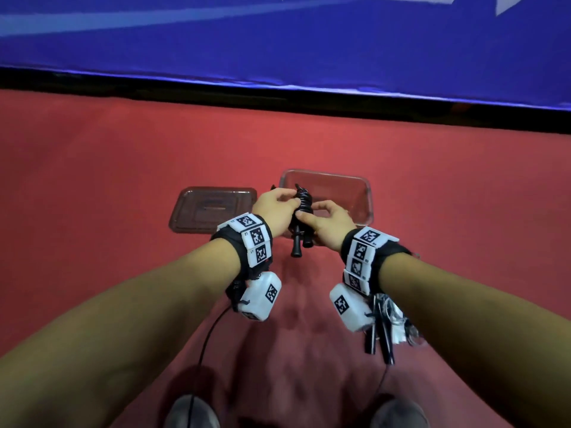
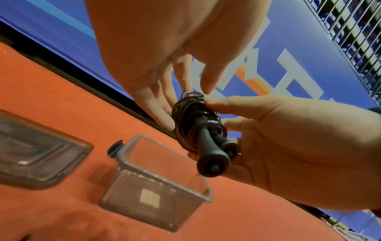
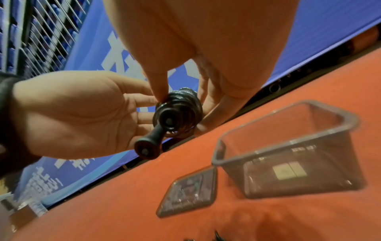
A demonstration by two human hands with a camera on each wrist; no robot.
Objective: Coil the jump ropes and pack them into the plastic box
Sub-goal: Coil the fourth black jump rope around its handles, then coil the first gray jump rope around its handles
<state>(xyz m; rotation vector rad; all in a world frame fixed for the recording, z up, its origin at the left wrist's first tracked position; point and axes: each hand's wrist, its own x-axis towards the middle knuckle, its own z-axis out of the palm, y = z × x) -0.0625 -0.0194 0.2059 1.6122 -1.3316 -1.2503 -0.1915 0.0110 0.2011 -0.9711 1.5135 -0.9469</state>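
A black jump rope (image 1: 302, 208) is wound in a tight coil around its two black handles, and both hands hold it just above the floor. My left hand (image 1: 292, 196) pinches the top of the coil (image 2: 191, 117) between thumb and fingers. My right hand (image 1: 304, 213) grips the coil (image 3: 179, 110) from the other side, thumb on the windings and fingers behind. The handle ends (image 2: 212, 164) stick out toward me. The clear plastic box (image 1: 367, 196) stands open right behind the hands, with no rope in it.
The box lid (image 1: 213, 211) lies flat on the red floor to the left of the box. A second rope bundle (image 1: 381, 332) with black handles lies on the floor under my right wrist. A blue banner wall (image 1: 278, 41) closes the far side. My shoes show at the bottom edge.
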